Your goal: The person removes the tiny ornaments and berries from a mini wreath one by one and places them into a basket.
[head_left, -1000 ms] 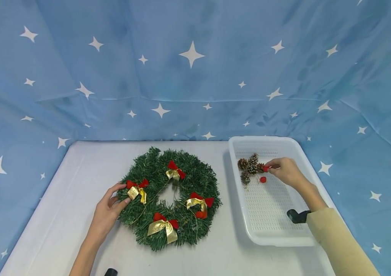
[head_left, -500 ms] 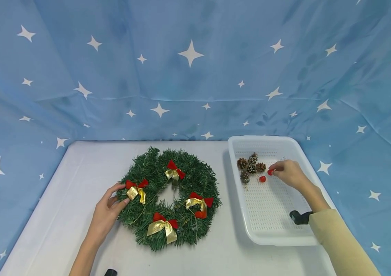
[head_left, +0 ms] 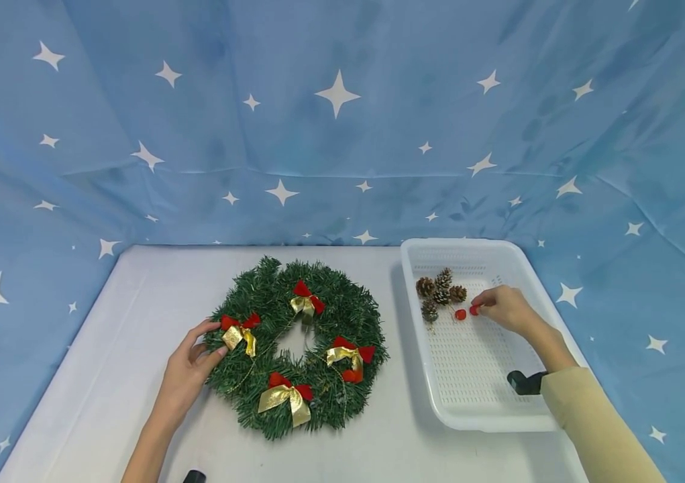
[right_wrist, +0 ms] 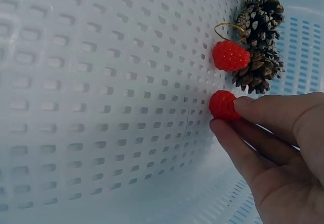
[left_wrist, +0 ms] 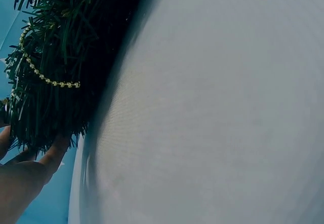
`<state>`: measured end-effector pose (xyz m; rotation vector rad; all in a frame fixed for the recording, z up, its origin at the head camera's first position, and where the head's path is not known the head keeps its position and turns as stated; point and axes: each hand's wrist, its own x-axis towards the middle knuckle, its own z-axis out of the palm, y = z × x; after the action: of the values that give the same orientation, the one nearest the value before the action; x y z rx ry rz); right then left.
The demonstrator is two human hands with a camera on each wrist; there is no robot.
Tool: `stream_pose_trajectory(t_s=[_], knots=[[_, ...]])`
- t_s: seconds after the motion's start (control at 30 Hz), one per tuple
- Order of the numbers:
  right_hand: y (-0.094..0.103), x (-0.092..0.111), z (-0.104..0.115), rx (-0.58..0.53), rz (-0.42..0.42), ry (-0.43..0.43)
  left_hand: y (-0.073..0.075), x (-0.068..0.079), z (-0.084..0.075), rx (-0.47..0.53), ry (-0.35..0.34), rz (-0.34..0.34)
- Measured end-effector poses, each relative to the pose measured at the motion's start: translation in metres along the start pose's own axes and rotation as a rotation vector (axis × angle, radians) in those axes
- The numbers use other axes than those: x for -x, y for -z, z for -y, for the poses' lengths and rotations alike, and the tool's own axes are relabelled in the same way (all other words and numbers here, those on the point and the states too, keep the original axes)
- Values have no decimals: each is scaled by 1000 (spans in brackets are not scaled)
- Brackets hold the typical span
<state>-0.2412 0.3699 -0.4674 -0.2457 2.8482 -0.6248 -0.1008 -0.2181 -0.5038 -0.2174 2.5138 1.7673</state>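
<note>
A green tinsel wreath [head_left: 348,302] with several red-and-gold bows lies on the table, and a gold bead string [left_wrist: 43,77] hangs on it in the left wrist view. My left hand [head_left: 185,372] grips its left edge beside a bow [head_left: 239,332] with a small gold gift box. Inside the white basket [head_left: 469,422], my right hand [head_left: 508,308] pinches a red raspberry ornament [right_wrist: 223,105] between thumb and fingers, low over the perforated floor. A second raspberry ornament [right_wrist: 230,56] with a gold loop lies next to it, against the pine cones [right_wrist: 258,41].
More pine cones [head_left: 429,310] cluster along the basket's left side. The basket stands right of the wreath, its raised rim under my right forearm. A blue star-patterned cloth [head_left: 342,134] rises behind the white table [head_left: 155,282].
My right hand has drawn the raspberry ornament away from the pine cones, rightward and toward me, to beside the other one. My left hand stays at the wreath.
</note>
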Motion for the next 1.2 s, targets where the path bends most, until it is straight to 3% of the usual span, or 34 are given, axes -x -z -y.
stream_pose_trajectory(t_s=[0.9, 1.2], knots=[[3, 5, 8, -12, -36, 2, -1, -2, 3, 11, -9, -6], [6, 12, 21, -15, -64, 60, -1, -2, 3, 8, -8, -7]])
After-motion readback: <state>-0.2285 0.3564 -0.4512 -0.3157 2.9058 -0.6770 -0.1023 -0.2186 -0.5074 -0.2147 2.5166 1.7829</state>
